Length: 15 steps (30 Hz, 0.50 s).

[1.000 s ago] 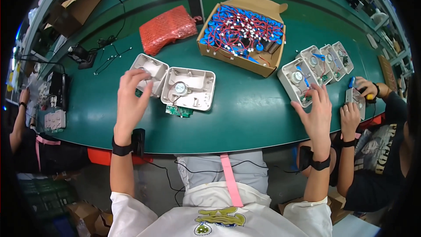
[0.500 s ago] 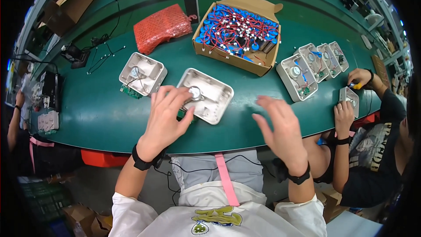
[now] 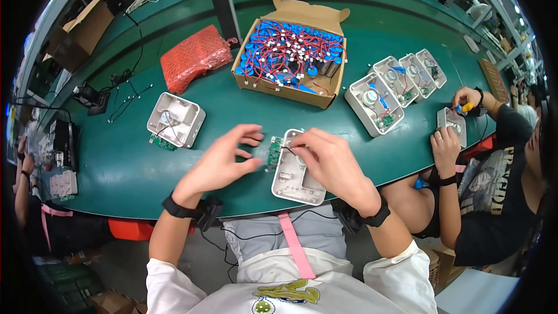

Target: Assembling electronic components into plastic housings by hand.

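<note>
White plastic casing [image 3: 292,184] lies open at the desk's [image 3: 128,180] near edge, a green circuit board [image 3: 275,150] just beside its left wall. I record the right hand [image 3: 337,164] over the casing, fingertips nearly closed by a dark wire [image 3: 288,149]; whether they grip it, I cannot tell. Left hand [image 3: 220,161]: half open, holding nothing. I note a cardboard box [image 3: 283,91] of blue cells [image 3: 266,25] toward the far edge.

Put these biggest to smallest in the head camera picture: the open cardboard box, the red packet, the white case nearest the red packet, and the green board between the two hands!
1. Open cardboard box
2. Red packet
3. White case, only a bit smaller
4. Green board, easily smallest
</note>
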Each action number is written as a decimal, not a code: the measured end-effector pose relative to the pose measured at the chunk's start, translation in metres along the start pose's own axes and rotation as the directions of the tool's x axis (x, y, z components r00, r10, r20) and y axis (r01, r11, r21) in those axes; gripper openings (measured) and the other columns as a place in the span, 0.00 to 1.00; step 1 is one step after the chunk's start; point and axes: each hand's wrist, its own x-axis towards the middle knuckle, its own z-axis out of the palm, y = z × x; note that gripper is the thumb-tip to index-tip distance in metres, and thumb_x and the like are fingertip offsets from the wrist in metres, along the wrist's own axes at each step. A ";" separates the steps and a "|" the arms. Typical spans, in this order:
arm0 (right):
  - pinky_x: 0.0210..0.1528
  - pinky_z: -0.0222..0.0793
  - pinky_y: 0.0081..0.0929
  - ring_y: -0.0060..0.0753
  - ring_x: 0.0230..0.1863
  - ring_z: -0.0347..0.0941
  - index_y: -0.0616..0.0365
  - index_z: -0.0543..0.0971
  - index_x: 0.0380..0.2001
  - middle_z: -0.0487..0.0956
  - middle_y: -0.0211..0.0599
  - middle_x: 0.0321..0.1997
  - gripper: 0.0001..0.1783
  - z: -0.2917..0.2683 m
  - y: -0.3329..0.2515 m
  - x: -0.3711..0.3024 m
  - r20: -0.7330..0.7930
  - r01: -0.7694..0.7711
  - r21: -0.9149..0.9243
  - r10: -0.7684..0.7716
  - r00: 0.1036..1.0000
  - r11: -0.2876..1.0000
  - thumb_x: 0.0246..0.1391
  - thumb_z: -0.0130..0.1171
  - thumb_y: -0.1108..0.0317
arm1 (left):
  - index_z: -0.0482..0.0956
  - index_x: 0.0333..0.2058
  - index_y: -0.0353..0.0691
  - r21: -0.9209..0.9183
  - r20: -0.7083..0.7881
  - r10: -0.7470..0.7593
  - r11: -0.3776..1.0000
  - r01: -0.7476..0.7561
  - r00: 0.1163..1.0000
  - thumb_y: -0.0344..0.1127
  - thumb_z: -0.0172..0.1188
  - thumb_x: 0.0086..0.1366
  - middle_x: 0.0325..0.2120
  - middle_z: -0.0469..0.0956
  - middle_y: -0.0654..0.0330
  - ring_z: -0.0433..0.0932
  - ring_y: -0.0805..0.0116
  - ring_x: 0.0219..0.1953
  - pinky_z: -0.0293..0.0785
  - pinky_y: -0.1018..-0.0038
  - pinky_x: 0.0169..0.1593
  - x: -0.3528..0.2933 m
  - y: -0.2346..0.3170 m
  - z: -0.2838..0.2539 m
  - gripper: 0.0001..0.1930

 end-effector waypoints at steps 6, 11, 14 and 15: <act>0.34 0.75 0.21 0.21 0.33 0.81 0.67 0.84 0.43 0.84 0.36 0.35 0.07 -0.019 -0.008 -0.005 0.032 -0.310 0.365 0.321 0.947 0.878 0.63 0.67 0.78 | 0.76 0.57 0.32 0.008 0.150 -0.049 0.999 0.049 0.987 0.23 0.69 0.66 0.45 0.81 0.60 0.80 0.75 0.46 0.80 0.76 0.49 0.031 0.010 0.021 0.22; 0.31 0.73 0.16 0.17 0.31 0.78 0.68 0.84 0.43 0.84 0.31 0.37 0.05 -0.027 -0.010 -0.008 -0.027 -0.310 0.614 0.412 0.911 0.725 0.66 0.66 0.77 | 0.80 0.50 0.31 -0.039 0.159 -0.021 0.999 0.028 0.987 0.25 0.70 0.68 0.34 0.80 0.66 0.78 0.81 0.36 0.77 0.79 0.42 0.040 0.005 0.026 0.14; 0.28 0.71 0.15 0.16 0.29 0.77 0.68 0.84 0.43 0.84 0.31 0.37 0.05 -0.034 -0.019 -0.010 -0.044 -0.301 0.636 0.423 0.905 0.711 0.66 0.66 0.77 | 0.81 0.48 0.30 -0.073 0.160 -0.032 0.996 0.044 0.987 0.27 0.71 0.67 0.31 0.81 0.65 0.78 0.81 0.33 0.77 0.79 0.38 0.044 0.002 0.028 0.13; 0.27 0.69 0.15 0.15 0.28 0.76 0.68 0.83 0.43 0.84 0.31 0.37 0.05 -0.036 -0.023 -0.009 -0.041 -0.299 0.668 0.436 0.899 0.681 0.66 0.66 0.77 | 0.81 0.46 0.30 -0.088 0.157 -0.040 0.995 0.055 0.987 0.28 0.71 0.67 0.30 0.81 0.64 0.78 0.81 0.32 0.77 0.78 0.37 0.044 0.001 0.028 0.12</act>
